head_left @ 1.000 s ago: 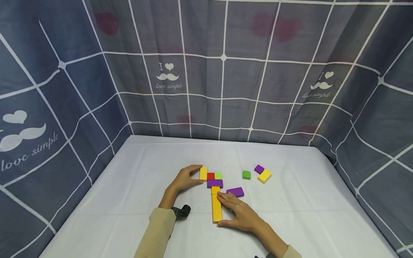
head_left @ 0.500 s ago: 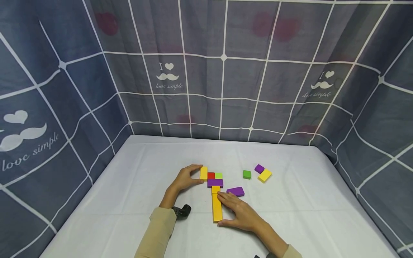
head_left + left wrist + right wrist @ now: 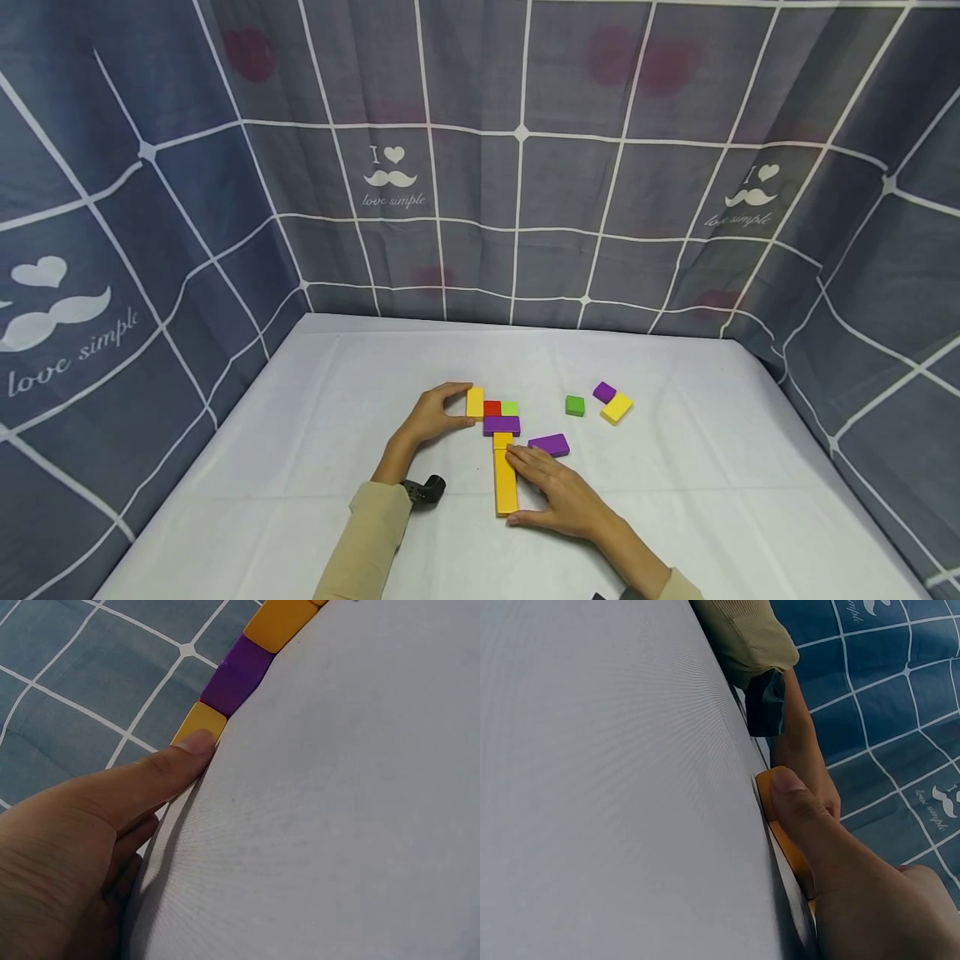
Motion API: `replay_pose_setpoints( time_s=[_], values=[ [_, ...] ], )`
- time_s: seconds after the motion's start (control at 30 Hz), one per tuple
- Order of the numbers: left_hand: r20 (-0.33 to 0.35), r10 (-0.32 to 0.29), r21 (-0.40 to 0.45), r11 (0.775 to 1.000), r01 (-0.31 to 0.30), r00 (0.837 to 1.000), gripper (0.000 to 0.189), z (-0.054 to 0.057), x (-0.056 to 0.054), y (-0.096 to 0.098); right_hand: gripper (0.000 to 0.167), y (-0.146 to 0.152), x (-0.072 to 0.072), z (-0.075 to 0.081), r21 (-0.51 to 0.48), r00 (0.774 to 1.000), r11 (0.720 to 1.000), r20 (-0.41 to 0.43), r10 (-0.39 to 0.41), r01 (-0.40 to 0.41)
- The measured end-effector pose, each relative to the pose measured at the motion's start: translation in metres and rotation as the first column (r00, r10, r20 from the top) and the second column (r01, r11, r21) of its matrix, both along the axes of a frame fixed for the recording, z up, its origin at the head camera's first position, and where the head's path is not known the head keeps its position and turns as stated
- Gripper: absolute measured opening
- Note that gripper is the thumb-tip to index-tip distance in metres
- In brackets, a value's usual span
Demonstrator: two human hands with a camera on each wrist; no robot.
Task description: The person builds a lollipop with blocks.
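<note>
Plainly, the head view has the left hand [image 3: 435,414] pinching the small yellow block [image 3: 475,403] by its near and far ends, left of the red block [image 3: 492,408] and light-green block [image 3: 509,408]; the left wrist view shows neither of those two, only the purple block [image 3: 238,675] past the thumb. Nearer, the right hand [image 3: 562,500], thumb and fingers partly spread, holds the long yellow block [image 3: 506,487]; its wrist view shows the thumb pressing one end, fingertips hidden.
</note>
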State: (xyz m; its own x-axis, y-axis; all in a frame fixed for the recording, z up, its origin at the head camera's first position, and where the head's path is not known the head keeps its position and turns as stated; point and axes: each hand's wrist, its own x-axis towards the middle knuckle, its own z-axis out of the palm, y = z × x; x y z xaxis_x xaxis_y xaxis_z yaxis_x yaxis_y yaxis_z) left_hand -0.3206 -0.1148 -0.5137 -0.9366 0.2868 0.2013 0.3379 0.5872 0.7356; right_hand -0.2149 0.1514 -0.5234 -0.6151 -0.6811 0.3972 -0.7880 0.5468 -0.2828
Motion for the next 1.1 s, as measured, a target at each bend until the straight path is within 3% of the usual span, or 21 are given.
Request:
replay_pose_setpoints(
  time_s=[0.73,0.93,1.1],
  values=[
    [-0.011,-0.003,-0.005,1.0,0.003,1.0,0.065,-0.001,0.002,0.001,0.081,0.001,0.0,0.0,-0.059,0.999,0.998,-0.025,0.022,-0.023],
    [-0.013,-0.021,-0.008,1.0,0.021,1.0,0.064,-0.001,0.003,0.001,0.066,0.0,-0.002,0.004,-0.146,0.987,0.988,-0.154,0.035,-0.057],
    [-0.019,-0.011,-0.016,1.0,0.011,1.0,0.065,-0.002,0.002,0.001,0.046,0.003,-0.007,0.017,-0.277,0.981,0.958,-0.19,0.024,-0.078]
  ],
)
